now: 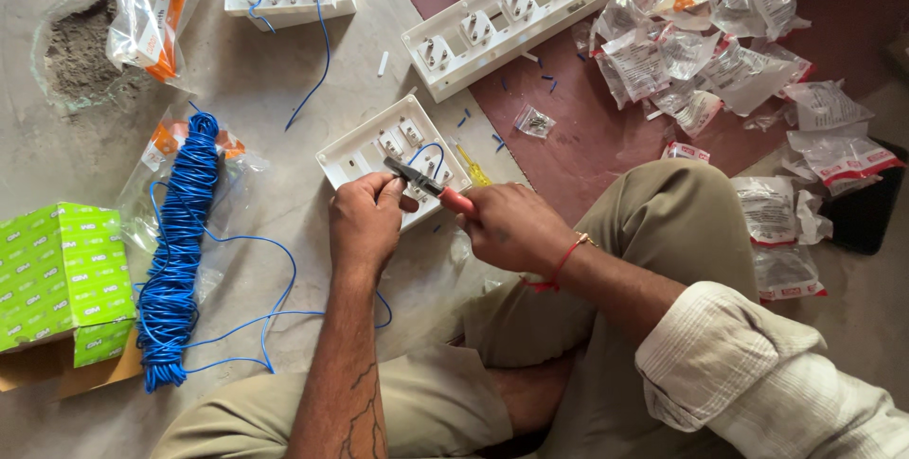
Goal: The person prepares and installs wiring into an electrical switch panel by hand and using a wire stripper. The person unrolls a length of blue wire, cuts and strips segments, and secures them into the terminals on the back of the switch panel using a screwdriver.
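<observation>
Grey stone floor lies under us. Our right hand is closed on red-handled pliers, whose tips reach the small white switch plate — our left hand, fingers curled, steadies its near edge beside the blue wire coil.

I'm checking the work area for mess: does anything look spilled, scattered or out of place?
Yes. Small blue wire offcuts lie scattered between the long white switch plate and the red mat, torn empty plastic packets are heaped at right, and a grey powder pile sits top left.
</observation>
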